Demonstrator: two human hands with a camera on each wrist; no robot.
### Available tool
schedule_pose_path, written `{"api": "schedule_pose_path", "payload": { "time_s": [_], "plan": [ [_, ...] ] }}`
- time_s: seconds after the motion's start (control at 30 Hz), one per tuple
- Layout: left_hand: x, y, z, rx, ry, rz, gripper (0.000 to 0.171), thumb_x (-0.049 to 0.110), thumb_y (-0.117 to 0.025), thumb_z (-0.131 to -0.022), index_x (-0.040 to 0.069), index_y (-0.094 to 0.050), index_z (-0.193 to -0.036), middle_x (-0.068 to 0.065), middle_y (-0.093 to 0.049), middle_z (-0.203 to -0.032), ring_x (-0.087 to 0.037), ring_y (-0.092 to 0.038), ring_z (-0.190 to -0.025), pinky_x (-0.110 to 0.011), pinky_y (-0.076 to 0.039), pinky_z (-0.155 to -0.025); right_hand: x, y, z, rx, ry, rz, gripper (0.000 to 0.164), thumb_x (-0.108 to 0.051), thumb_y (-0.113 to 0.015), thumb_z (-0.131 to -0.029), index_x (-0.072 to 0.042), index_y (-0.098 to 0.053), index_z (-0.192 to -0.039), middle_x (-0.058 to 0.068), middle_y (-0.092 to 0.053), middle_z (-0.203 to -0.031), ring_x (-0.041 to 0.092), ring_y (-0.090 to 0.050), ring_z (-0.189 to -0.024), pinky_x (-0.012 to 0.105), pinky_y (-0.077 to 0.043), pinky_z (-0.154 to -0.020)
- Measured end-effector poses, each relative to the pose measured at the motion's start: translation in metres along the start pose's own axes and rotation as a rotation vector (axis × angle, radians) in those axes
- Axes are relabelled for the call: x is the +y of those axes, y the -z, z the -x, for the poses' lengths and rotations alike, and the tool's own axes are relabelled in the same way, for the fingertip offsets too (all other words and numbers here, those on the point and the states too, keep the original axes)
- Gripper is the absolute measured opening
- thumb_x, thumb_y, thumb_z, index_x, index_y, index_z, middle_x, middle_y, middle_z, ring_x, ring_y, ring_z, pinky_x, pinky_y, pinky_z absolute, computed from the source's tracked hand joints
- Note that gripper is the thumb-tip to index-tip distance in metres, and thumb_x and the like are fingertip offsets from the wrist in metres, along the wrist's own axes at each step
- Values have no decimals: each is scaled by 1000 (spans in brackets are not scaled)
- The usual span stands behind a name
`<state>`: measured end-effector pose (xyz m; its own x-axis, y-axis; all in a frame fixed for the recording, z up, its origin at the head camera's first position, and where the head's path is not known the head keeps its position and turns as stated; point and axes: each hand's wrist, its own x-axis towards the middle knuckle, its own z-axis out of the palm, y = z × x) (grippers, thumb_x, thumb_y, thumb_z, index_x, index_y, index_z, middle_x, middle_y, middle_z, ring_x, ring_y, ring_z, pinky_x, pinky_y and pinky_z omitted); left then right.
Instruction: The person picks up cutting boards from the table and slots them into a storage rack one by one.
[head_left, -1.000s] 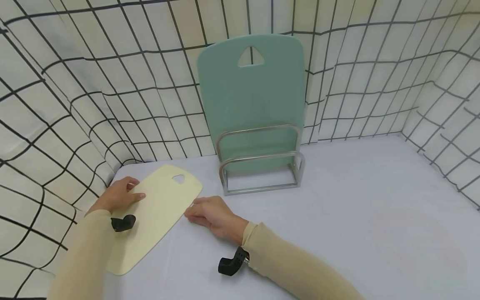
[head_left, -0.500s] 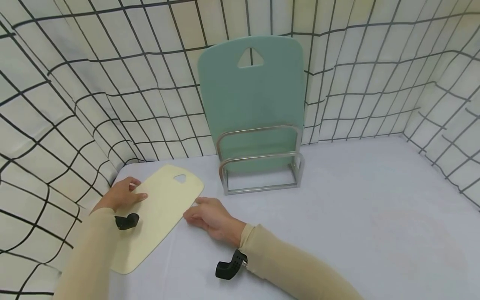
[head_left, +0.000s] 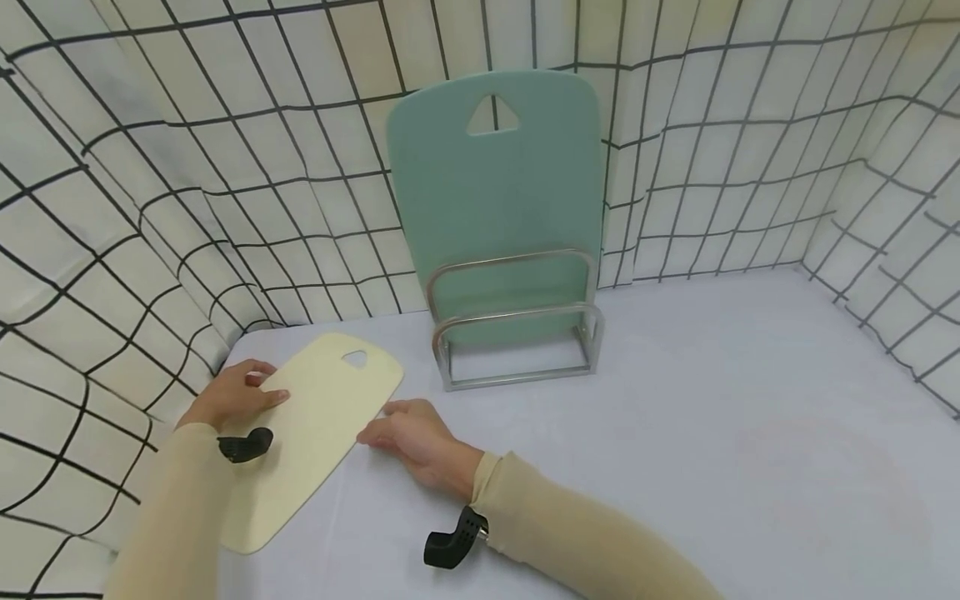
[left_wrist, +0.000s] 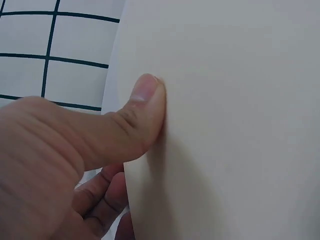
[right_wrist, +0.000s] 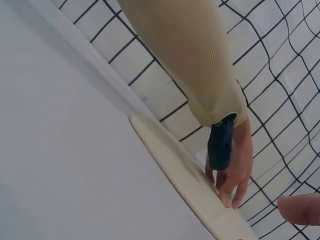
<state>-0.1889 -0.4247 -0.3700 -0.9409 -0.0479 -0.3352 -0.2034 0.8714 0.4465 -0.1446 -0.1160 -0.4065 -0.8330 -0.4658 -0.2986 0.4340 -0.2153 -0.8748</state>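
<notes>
A cream cutting board [head_left: 322,417] with a cut-out handle hole lies slanted on the table's left side. My left hand [head_left: 236,396] holds its left edge. In the left wrist view the left thumb lies on the board's face, and the other fingers are partly hidden behind the edge. My right hand [head_left: 416,437] is at the board's right edge, fingertips touching or very close to it, loosely bent. In the right wrist view one fingertip [right_wrist: 300,209] of the right hand shows at the side, apart from the board. A larger green cutting board [head_left: 502,183] stands upright in a metal rack [head_left: 517,379].
The metal rack stands at the back middle, just beyond the cream board's upper end; its front slot holds no board. White cloth with dark grid lines [head_left: 300,208] walls the back and both sides. A white tabletop [head_left: 712,442] spreads to the right.
My right hand has slid slightly down and left along the cream board's right edge. The left hand keeps its hold, and the cream board stays nearly in place.
</notes>
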Motion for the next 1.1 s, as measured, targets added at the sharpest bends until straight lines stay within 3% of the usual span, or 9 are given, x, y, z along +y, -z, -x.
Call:
{"api": "schedule_pose_path", "payload": {
  "time_s": [0.17, 0.23, 0.5, 0.7, 0.93, 1.1],
  "plan": [
    [0, 1, 3, -20, 45, 28, 81, 49, -68, -97, -5, -36, -150, -41, -34, -153, -54, -47, -129, -64, -47, -104, 1, -1, 1, -19, 6, 18, 75, 4, -71, -79, 17, -42, -147, 17, -71, -131, 18, -63, -125, 35, -49, -115],
    [1, 2, 3, -20, 60, 28, 81, 49, -68, -96, -5, -37, -149, -42, -33, -153, -55, -46, -129, -64, -46, -103, 1, -1, 2, -21, 4, 23, 73, 3, -71, -79, 16, -44, -146, 15, -71, -130, 17, -61, -125, 36, -48, -116],
    [5, 4, 2, -15, 70, 1, 79, 47, -68, -97, -6, -40, -147, -44, -35, -151, -55, -48, -127, -59, -50, -98, 1, -2, 4, -39, 19, 69, 45, 3, -71, -79, 7, -68, -123, 13, -76, -119, 12, -67, -111, 25, -53, -106],
    [5, 7, 0, -35, 85, 54, 81, 47, -70, -96, -6, -38, -148, -43, -32, -153, -55, -46, -129, -58, -49, -100, 1, -5, 4, -27, 19, 86, 45, 5, -71, -79, 4, -69, -124, 13, -77, -111, 9, -66, -100, 21, -53, -95],
    [0, 8, 5, -37, 100, 68, 83, 48, -71, -95, -7, -37, -147, -44, -33, -152, -54, -47, -127, -55, -50, -96, 4, -7, 3, -4, 27, 150, 28, 4, -75, -77, 1, -70, -105, -1, -66, -88, 9, -59, -82, 19, -47, -77],
    [0, 7, 3, -30, 110, 101, 86, 49, -73, -93, -7, -37, -147, -42, -35, -152, -52, -46, -128, -59, -48, -101, 6, -6, 2, 5, 56, 142, 34, 5, -76, -76, -1, -69, -108, -1, -66, -91, 9, -62, -81, 21, -47, -73]
  ]
}}
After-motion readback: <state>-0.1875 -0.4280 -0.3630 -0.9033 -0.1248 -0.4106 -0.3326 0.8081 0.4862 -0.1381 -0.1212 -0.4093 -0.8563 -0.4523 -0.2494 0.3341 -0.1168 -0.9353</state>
